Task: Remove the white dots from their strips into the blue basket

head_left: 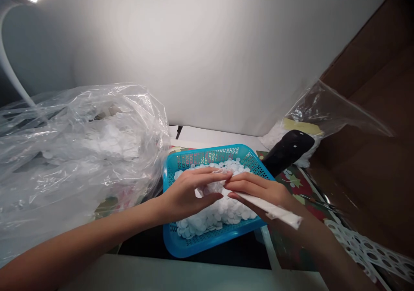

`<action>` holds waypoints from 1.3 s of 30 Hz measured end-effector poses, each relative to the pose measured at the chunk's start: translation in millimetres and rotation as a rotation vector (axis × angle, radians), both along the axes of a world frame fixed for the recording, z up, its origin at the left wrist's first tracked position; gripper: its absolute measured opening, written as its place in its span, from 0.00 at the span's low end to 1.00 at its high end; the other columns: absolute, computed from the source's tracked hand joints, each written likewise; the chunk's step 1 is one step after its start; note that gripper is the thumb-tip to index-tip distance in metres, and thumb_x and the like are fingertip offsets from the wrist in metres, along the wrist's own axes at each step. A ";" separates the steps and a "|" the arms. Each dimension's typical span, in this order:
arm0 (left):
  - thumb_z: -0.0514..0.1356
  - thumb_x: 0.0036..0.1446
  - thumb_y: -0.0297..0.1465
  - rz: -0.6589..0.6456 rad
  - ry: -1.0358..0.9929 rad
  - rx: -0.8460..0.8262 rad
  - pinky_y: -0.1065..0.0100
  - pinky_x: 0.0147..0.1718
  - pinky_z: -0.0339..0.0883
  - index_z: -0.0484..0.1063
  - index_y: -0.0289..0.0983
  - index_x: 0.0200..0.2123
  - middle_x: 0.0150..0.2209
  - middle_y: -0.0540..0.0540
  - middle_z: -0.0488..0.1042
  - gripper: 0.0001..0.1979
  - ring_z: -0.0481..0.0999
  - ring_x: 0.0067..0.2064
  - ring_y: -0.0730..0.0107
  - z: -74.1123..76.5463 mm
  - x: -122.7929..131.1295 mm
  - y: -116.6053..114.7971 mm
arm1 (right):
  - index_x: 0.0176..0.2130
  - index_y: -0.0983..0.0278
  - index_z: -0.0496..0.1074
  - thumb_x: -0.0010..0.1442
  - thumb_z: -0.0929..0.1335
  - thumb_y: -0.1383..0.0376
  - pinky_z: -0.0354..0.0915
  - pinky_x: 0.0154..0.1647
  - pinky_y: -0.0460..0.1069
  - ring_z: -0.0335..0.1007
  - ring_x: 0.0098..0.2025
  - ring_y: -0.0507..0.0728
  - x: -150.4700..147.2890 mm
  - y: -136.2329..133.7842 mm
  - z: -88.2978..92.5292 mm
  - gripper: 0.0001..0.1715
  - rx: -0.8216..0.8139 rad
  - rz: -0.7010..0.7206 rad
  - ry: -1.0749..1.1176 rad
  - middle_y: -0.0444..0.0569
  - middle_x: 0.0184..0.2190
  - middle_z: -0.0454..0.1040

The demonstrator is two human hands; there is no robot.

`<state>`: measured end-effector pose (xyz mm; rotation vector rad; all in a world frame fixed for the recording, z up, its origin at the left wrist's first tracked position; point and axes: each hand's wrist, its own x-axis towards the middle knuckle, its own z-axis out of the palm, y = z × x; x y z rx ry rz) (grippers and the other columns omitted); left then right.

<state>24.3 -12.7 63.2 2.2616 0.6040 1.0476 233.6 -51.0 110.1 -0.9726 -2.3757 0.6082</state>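
A blue plastic basket (181,243) sits in front of me, filled with small white round discs (210,217). Both my hands hover over it, fingertips meeting. My left hand (190,191) has its fingers pressed together, pinching the end of a white strip (274,209). My right hand (258,191) is closed around the same strip, which runs back over my right wrist. A few discs seem to cling to the strip's end between my fingers.
A large crumpled clear plastic bag (74,153) holding more white discs lies at the left. A black handheld device (287,150) and a smaller clear bag (323,114) stand at the right. A punched-out white strip (368,252) trails at the lower right. Brown cardboard (378,122) walls the right side.
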 end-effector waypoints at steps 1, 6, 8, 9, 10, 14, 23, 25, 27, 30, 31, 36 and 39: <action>0.59 0.55 0.25 0.016 0.008 -0.002 0.63 0.44 0.71 0.67 0.42 0.53 0.51 0.45 0.73 0.21 0.73 0.48 0.65 -0.2 -0.1 0.0 | 0.44 0.60 0.70 0.64 0.62 0.67 0.66 0.48 0.47 0.69 0.47 0.53 0.2 -0.6 2.0 0.11 0.006 -0.002 -0.005 0.47 0.44 0.71; 0.60 0.53 0.24 0.123 0.046 -0.023 0.60 0.54 0.63 0.67 0.41 0.53 0.52 0.46 0.72 0.23 0.70 0.52 0.63 3.4 -1.3 1.3 | 0.44 0.62 0.69 0.63 0.62 0.71 0.66 0.44 0.47 0.69 0.45 0.54 6.8 -6.7 17.2 0.12 0.116 -0.049 -0.016 0.49 0.41 0.73; 0.61 0.52 0.24 0.120 0.045 -0.044 0.62 0.51 0.67 0.65 0.41 0.55 0.54 0.46 0.70 0.26 0.69 0.54 0.63 5.6 -1.6 2.2 | 0.43 0.63 0.69 0.61 0.63 0.72 0.66 0.42 0.46 0.70 0.44 0.54 9.4 -8.8 20.2 0.11 0.194 -0.070 0.007 0.49 0.40 0.73; 0.61 0.52 0.24 0.117 0.048 -0.051 0.63 0.50 0.67 0.64 0.42 0.56 0.55 0.46 0.69 0.27 0.68 0.55 0.63 6.4 -1.7 2.6 | 0.43 0.63 0.69 0.61 0.63 0.72 0.67 0.41 0.46 0.70 0.44 0.54 10.1 -9.5 20.5 0.10 0.220 -0.073 0.015 0.49 0.39 0.74; 0.61 0.52 0.24 0.111 0.055 -0.057 0.62 0.51 0.67 0.63 0.42 0.56 0.55 0.46 0.68 0.28 0.67 0.56 0.63 7.0 -1.8 3.0 | 0.43 0.63 0.69 0.61 0.64 0.72 0.67 0.40 0.46 0.70 0.43 0.54 10.3 -10.0 20.1 0.10 0.231 -0.070 0.018 0.49 0.39 0.74; 0.61 0.53 0.25 0.102 0.079 -0.067 0.57 0.56 0.60 0.61 0.43 0.57 0.57 0.46 0.66 0.28 0.64 0.58 0.62 7.3 -2.1 4.1 | 0.42 0.62 0.69 0.63 0.62 0.69 0.68 0.39 0.46 0.71 0.41 0.53 7.1 -10.2 14.9 0.09 0.154 -0.043 -0.003 0.49 0.39 0.73; 0.62 0.52 0.27 0.100 0.093 -0.047 0.55 0.55 0.61 0.62 0.43 0.57 0.56 0.45 0.67 0.28 0.65 0.58 0.59 3.7 -2.4 3.3 | 0.44 0.62 0.69 0.65 0.60 0.67 0.66 0.38 0.46 0.70 0.39 0.53 2.2 -7.6 4.7 0.10 0.086 -0.011 0.001 0.49 0.39 0.72; 0.61 0.53 0.25 0.095 0.094 -0.021 0.55 0.55 0.62 0.61 0.44 0.57 0.56 0.45 0.67 0.28 0.65 0.58 0.60 1.6 -2.2 2.2 | 0.44 0.62 0.69 0.65 0.60 0.65 0.67 0.38 0.47 0.70 0.39 0.53 -1.0 -6.7 0.3 0.11 0.081 -0.014 0.010 0.50 0.39 0.73; 0.59 0.54 0.24 0.081 0.093 -0.006 0.54 0.56 0.61 0.60 0.44 0.58 0.56 0.45 0.67 0.28 0.65 0.57 0.60 -0.4 -1.8 0.9 | 0.44 0.62 0.69 0.65 0.59 0.65 0.67 0.39 0.47 0.70 0.39 0.53 -5.3 -5.2 -5.7 0.12 0.072 -0.015 0.015 0.50 0.39 0.73; 0.58 0.55 0.24 0.052 0.092 -0.001 0.53 0.56 0.60 0.61 0.44 0.58 0.57 0.44 0.66 0.27 0.66 0.57 0.60 -1.6 -1.1 -0.7 | 0.43 0.62 0.69 0.66 0.59 0.66 0.67 0.40 0.48 0.70 0.40 0.53 -9.8 -3.2 -12.0 0.12 0.064 -0.004 0.001 0.49 0.39 0.73; 0.58 0.55 0.24 0.050 0.096 -0.006 0.53 0.56 0.60 0.61 0.44 0.58 0.57 0.44 0.66 0.27 0.66 0.57 0.60 -1.5 -1.0 -1.0 | 0.43 0.62 0.69 0.65 0.59 0.66 0.67 0.40 0.47 0.70 0.41 0.53 -9.9 -3.1 -11.9 0.11 0.063 0.001 -0.006 0.49 0.39 0.73; 0.60 0.53 0.25 0.102 0.151 -0.043 0.55 0.55 0.62 0.59 0.44 0.59 0.58 0.45 0.65 0.30 0.64 0.58 0.59 0.3 -1.1 -1.0 | 0.43 0.62 0.69 0.64 0.60 0.69 0.66 0.38 0.47 0.70 0.39 0.53 -0.4 -8.5 5.0 0.10 0.106 -0.035 0.010 0.48 0.38 0.74; 0.60 0.52 0.25 0.097 0.143 -0.042 0.53 0.56 0.60 0.57 0.45 0.60 0.59 0.46 0.63 0.32 0.62 0.59 0.59 0.6 -1.5 -0.6 | 0.42 0.61 0.69 0.63 0.61 0.69 0.66 0.34 0.47 0.70 0.38 0.54 5.6 -12.2 13.5 0.10 0.130 -0.077 0.006 0.49 0.37 0.74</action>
